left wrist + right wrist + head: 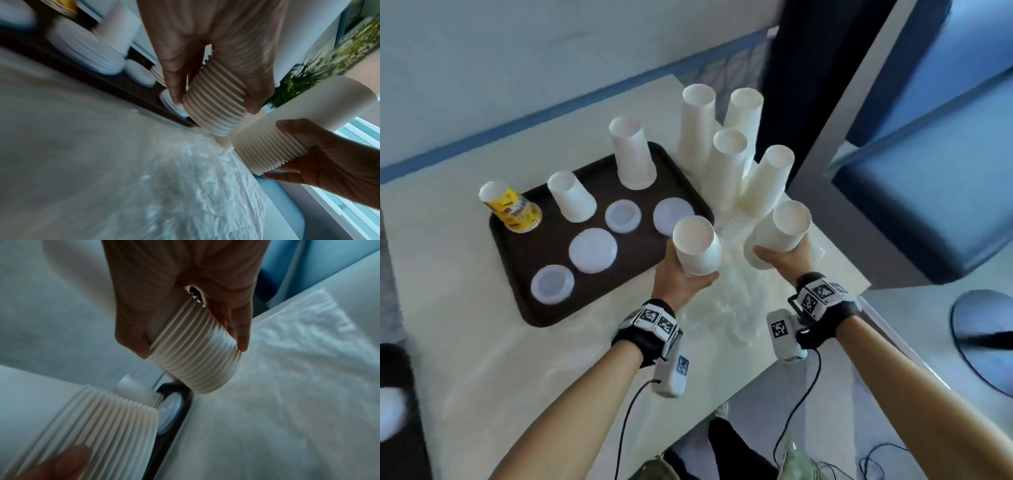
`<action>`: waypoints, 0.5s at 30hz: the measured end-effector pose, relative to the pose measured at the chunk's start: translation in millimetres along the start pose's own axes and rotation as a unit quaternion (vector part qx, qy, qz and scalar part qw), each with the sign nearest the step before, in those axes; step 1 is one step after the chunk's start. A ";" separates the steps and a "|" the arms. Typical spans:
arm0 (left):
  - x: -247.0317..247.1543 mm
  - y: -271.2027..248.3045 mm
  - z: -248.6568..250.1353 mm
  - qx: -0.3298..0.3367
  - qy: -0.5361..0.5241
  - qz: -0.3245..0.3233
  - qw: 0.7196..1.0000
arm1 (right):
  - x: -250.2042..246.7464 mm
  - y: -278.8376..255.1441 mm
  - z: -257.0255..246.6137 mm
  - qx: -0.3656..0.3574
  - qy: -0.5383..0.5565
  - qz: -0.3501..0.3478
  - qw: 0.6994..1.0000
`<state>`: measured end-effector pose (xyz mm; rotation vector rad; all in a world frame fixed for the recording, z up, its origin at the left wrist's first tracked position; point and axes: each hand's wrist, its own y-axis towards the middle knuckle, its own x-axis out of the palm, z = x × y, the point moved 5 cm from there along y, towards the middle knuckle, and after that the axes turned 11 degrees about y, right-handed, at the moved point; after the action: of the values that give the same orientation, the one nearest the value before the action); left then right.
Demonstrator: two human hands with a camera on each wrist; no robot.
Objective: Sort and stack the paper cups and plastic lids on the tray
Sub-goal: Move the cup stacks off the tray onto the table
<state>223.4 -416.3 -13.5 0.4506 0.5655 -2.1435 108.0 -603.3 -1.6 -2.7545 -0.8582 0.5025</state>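
Stacks of white paper cups, nested upside down, occupy both of my hands. My left hand curls round the ribbed rims of one short stack, held over the right edge of the dark brown rectangular plastic tray; in the left wrist view the rolled rims read as tight parallel ridges between thumb and fingers. My right hand grips a second short stack in the same way, tilted to the right, just beside the first but apart from it, above crumpled clear plastic wrap on the pale tabletop.

On the tray I see a tall inverted white stack at the far edge, a shorter white stack, and a yellow printed cup stack at the far left corner. Four translucent round plastic lids lie flat and separate: two small, two larger. Beyond the tray's right end, four tall white cup stacks stand clustered on the tabletop.
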 end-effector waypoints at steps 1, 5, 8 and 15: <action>11.4 11.5 7.6 0.000 0.001 -0.006 1.000 | -9.3 12.1 0.2 0.001 0.004 0.013 1.000; 49.3 54.7 26.6 0.008 -0.007 -0.017 1.000 | -26.1 52.9 0.6 0.004 0.012 0.033 0.999; 68.9 79.3 32.7 0.004 -0.004 -0.003 1.000 | -24.5 71.1 3.9 0.018 0.014 0.037 0.999; 96.8 101.0 33.9 -0.014 0.045 0.016 0.999 | -17.0 88.2 20.6 0.057 0.011 0.049 0.997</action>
<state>246.0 -551.5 -57.4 0.5400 0.6337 -2.0906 131.9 -682.4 -42.5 -2.7014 -0.6693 0.5212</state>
